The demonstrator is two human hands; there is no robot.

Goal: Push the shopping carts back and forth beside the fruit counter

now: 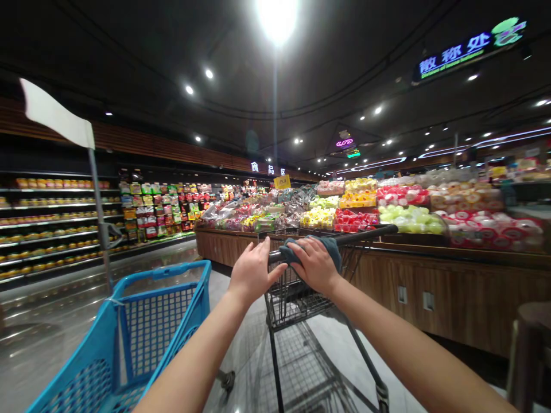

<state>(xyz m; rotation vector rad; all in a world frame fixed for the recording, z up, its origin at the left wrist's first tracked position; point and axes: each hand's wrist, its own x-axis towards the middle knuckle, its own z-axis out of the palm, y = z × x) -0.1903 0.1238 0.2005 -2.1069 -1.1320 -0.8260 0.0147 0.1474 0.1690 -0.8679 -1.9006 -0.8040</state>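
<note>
A dark metal shopping cart (297,307) stands in front of me, its black handle (370,234) slanting across the view. At the handle's left end is my left hand (252,268), its fingers closed over the bar and its thumb reaching along the near side. My right hand (316,264) is wrapped round a blue-grey cloth (330,248), which is folded over the handle close to the left hand. The undersides of the fingers on both hands are hidden.
To the left stands a blue plastic cart (161,269) with a white flag (55,113) on a pole. Ahead and right runs a wooden display counter (374,281) heaped with colourful packaged goods. Shelves of jars (51,221) line the left wall. A dark object (531,344) stands at the lower right.
</note>
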